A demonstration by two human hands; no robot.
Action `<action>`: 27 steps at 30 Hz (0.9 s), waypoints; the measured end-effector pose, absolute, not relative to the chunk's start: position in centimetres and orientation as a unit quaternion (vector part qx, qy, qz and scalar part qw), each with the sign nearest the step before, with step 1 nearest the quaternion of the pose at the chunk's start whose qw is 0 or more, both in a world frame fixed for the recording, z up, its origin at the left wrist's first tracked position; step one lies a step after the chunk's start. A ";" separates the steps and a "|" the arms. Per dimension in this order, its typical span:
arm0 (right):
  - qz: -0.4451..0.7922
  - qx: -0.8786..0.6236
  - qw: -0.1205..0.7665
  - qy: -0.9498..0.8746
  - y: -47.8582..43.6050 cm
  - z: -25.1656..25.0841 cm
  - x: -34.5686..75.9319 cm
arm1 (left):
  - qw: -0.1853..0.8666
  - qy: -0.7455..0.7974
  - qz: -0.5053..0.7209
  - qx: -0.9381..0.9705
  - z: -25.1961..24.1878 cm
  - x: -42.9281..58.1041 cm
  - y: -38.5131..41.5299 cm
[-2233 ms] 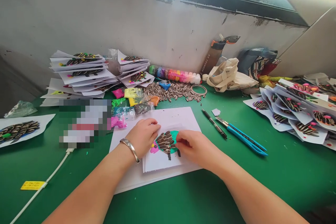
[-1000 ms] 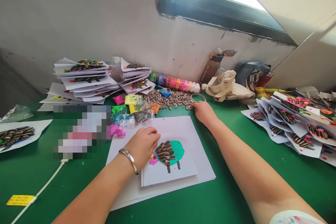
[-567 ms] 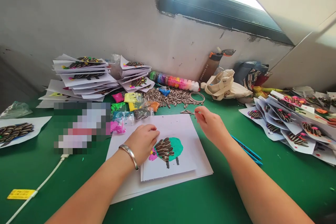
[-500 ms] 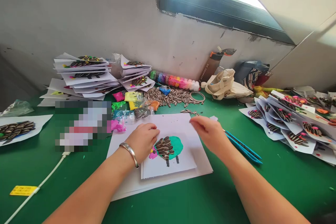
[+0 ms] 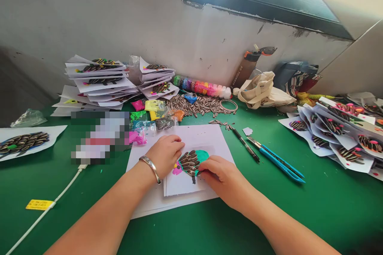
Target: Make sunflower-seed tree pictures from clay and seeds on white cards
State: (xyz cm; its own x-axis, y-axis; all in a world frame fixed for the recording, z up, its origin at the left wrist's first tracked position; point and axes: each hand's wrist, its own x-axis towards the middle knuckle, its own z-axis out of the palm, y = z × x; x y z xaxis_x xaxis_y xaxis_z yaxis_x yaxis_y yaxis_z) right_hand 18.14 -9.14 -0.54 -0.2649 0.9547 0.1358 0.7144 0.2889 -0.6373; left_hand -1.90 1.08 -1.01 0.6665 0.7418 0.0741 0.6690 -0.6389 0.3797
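Note:
A white paper card point(image 5: 182, 190) lies on larger white sheets point(image 5: 143, 203). Its picture is a hedgehog-like shape with a pink clay head point(image 5: 177, 168), a green clay body point(image 5: 204, 154) and rows of striped sunflower seeds point(image 5: 189, 161). My left hand point(image 5: 167, 154), with a silver bangle point(image 5: 150, 169) on its wrist, rests at the card's left side, fingers curled together; anything inside them is hidden. My right hand point(image 5: 220, 175) is closed in a pinch at the body's lower right edge, with what looks like a dark sunflower seed at its fingertips.
Loose sunflower seeds point(image 5: 206, 105) lie behind the sheets, beside clay packets point(image 5: 157, 109). A pen point(image 5: 247, 145) and blue tweezers point(image 5: 281, 163) are at right. Finished cards stand in stacks at left point(image 5: 98, 83) and right point(image 5: 338, 131). A white cable point(image 5: 64, 189) crosses the left side.
My right hand has moved left and down from the sheets' upper right edge onto the green clay, uncovering the pen and tweezers. My left hand stays beside the picture.

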 end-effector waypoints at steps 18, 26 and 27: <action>0.105 -0.505 0.259 -0.816 -9.9 -0.9 17.8 | 0.167 0.393 0.115 0.897 -1.0 -1.9 0.9; 0.146 -0.516 0.254 -0.805 -9.8 -1.5 18.0 | 0.159 0.396 0.109 0.898 -0.9 -1.8 0.8; 0.150 -0.515 0.257 -0.804 -9.7 -1.6 18.0 | 0.158 0.396 0.110 0.898 -1.0 -1.8 0.8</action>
State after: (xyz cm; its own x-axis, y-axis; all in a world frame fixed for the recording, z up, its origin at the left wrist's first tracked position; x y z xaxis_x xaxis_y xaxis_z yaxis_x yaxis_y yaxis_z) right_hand 17.99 -9.72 -1.56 -0.3377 0.9052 0.2580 0.7508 0.4244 -0.5061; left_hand -1.79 0.80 -0.98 0.6618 0.7462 0.0729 0.6767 -0.6364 0.3703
